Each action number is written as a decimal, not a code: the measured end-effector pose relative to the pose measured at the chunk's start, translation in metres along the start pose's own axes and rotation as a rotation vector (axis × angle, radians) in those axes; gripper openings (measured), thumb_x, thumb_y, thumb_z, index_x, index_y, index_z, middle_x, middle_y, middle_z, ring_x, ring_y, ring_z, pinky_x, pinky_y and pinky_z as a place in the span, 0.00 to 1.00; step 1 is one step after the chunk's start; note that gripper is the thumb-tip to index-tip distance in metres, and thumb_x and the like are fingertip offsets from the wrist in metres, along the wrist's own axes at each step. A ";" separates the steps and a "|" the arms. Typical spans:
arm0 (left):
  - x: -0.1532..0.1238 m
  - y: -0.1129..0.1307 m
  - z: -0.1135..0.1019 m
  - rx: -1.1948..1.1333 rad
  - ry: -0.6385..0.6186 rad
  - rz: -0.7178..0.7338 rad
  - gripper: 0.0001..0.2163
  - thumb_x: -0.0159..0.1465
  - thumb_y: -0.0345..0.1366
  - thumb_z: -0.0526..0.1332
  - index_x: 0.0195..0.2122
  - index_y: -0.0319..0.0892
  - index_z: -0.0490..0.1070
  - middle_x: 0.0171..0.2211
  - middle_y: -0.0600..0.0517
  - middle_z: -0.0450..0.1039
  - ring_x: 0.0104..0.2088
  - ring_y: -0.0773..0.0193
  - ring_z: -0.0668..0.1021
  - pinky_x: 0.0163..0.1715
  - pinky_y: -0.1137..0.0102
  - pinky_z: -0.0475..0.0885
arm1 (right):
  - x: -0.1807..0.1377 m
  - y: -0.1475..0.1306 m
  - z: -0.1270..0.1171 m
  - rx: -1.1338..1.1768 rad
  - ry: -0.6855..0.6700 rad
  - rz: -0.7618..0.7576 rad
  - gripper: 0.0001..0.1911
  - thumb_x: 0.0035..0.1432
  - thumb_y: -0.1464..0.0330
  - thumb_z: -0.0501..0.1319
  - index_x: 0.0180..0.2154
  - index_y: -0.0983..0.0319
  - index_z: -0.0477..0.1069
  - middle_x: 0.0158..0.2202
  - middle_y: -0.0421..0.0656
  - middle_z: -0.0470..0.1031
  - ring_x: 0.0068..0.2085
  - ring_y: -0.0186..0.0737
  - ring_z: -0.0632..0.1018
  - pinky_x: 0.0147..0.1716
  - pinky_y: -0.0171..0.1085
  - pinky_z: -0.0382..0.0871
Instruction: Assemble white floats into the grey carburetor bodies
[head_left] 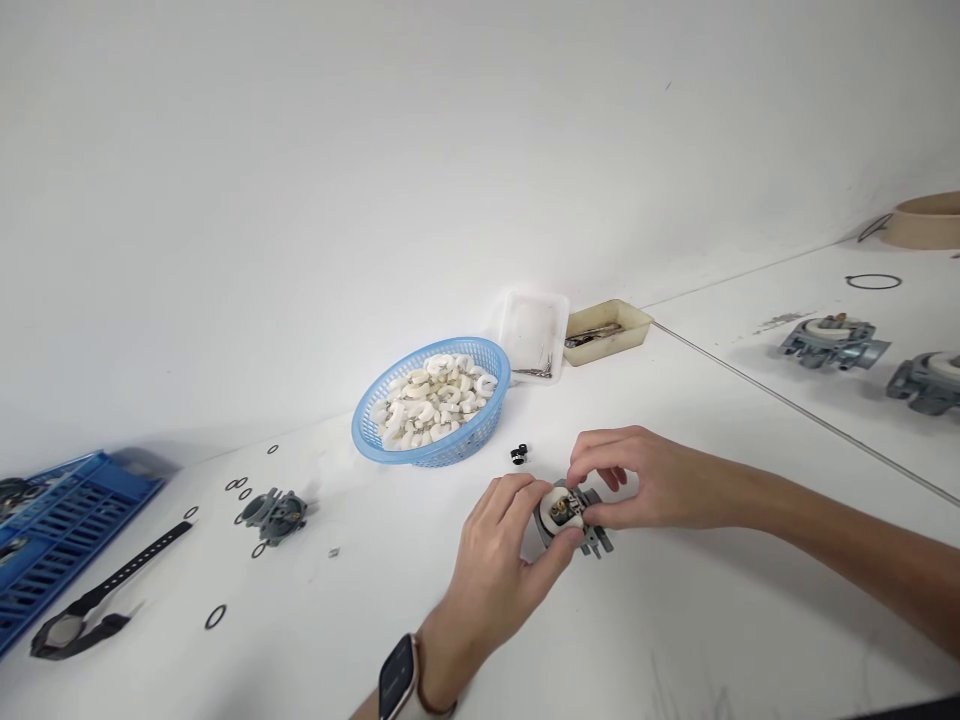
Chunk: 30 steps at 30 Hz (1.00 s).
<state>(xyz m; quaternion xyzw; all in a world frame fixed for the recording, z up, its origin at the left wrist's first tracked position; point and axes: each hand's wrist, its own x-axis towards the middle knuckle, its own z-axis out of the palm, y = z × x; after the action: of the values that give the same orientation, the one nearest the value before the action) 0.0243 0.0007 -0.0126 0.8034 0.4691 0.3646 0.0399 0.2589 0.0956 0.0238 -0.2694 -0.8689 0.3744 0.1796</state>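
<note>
A grey metal carburetor body [598,540] lies on the white table with a white C-shaped float [553,508] on it and brass parts showing in the middle. My left hand [499,545], wearing a watch, curls its thumb and fingers around the float and the carburetor's left side. From the right, my right hand [641,478] brings its bent thumb and index finger to the hinge side of the float. Whatever its fingertips pinch there is hidden or too small to make out. Small black parts [519,455] lie just beyond the carburetor.
A blue basket [358,425] full of white floats stands behind, beside a white tray [534,330] and a yellowish tray [619,340] with thin metal pieces. Another carburetor [276,515], black rings [215,616], a strap watch [64,630] and a blue crate [75,525] lie left. More carburetors [832,342] sit right.
</note>
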 end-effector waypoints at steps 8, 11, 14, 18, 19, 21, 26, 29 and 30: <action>0.001 -0.002 -0.004 -0.016 -0.063 -0.009 0.11 0.73 0.38 0.64 0.54 0.44 0.72 0.47 0.45 0.78 0.46 0.53 0.79 0.45 0.59 0.77 | -0.002 0.000 0.002 -0.039 0.007 -0.042 0.13 0.64 0.54 0.67 0.44 0.54 0.82 0.43 0.43 0.80 0.36 0.40 0.76 0.33 0.38 0.66; 0.001 -0.001 -0.006 -0.015 -0.086 -0.009 0.11 0.73 0.38 0.64 0.54 0.45 0.71 0.47 0.46 0.78 0.46 0.54 0.79 0.46 0.59 0.76 | -0.002 0.000 0.002 -0.053 0.007 -0.047 0.13 0.64 0.55 0.67 0.43 0.54 0.81 0.42 0.42 0.80 0.36 0.40 0.75 0.34 0.38 0.66; 0.001 -0.001 -0.008 -0.016 -0.114 -0.019 0.11 0.74 0.38 0.64 0.55 0.45 0.71 0.47 0.46 0.78 0.45 0.54 0.79 0.45 0.60 0.76 | -0.002 -0.003 0.001 -0.072 -0.006 -0.038 0.12 0.65 0.55 0.67 0.43 0.55 0.81 0.42 0.42 0.80 0.35 0.39 0.75 0.34 0.38 0.66; 0.002 0.000 -0.009 -0.015 -0.136 -0.022 0.11 0.74 0.38 0.63 0.56 0.45 0.70 0.46 0.47 0.79 0.45 0.54 0.79 0.44 0.60 0.76 | -0.003 -0.005 0.001 -0.091 -0.012 -0.030 0.12 0.66 0.55 0.66 0.44 0.55 0.81 0.42 0.41 0.80 0.36 0.39 0.76 0.36 0.39 0.66; 0.002 0.000 -0.009 -0.014 -0.137 -0.020 0.11 0.74 0.38 0.63 0.56 0.45 0.70 0.46 0.47 0.79 0.45 0.54 0.79 0.44 0.60 0.76 | -0.003 -0.004 0.002 -0.096 -0.010 -0.034 0.12 0.66 0.55 0.66 0.44 0.55 0.81 0.42 0.41 0.80 0.36 0.39 0.76 0.36 0.39 0.66; 0.001 0.000 -0.010 -0.010 -0.138 -0.018 0.12 0.74 0.38 0.63 0.56 0.44 0.70 0.46 0.47 0.79 0.45 0.54 0.79 0.44 0.60 0.76 | -0.004 -0.002 0.003 -0.106 -0.007 -0.048 0.13 0.66 0.55 0.65 0.44 0.55 0.80 0.42 0.41 0.80 0.36 0.39 0.76 0.36 0.39 0.66; 0.001 0.001 -0.011 -0.006 -0.148 -0.021 0.12 0.74 0.38 0.63 0.56 0.44 0.70 0.47 0.47 0.79 0.45 0.54 0.80 0.45 0.60 0.76 | -0.004 0.001 0.006 -0.137 0.005 -0.059 0.13 0.67 0.55 0.65 0.44 0.55 0.80 0.41 0.40 0.80 0.35 0.39 0.76 0.35 0.39 0.65; 0.001 0.001 -0.011 -0.004 -0.151 -0.015 0.12 0.74 0.37 0.63 0.56 0.45 0.70 0.47 0.46 0.79 0.45 0.54 0.80 0.45 0.60 0.76 | -0.004 -0.001 0.006 -0.158 0.004 -0.061 0.12 0.68 0.55 0.64 0.44 0.55 0.80 0.41 0.40 0.80 0.35 0.39 0.76 0.34 0.39 0.64; 0.002 0.001 -0.011 -0.003 -0.153 -0.013 0.12 0.74 0.37 0.63 0.56 0.45 0.70 0.47 0.46 0.79 0.46 0.53 0.80 0.45 0.60 0.76 | -0.005 -0.002 0.005 -0.165 0.003 -0.060 0.12 0.68 0.56 0.64 0.44 0.55 0.79 0.41 0.40 0.80 0.35 0.38 0.76 0.34 0.39 0.64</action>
<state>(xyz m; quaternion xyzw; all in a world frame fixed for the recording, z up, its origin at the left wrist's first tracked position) 0.0187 -0.0019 -0.0030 0.8258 0.4693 0.3027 0.0791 0.2592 0.0888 0.0211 -0.2577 -0.9043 0.2955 0.1691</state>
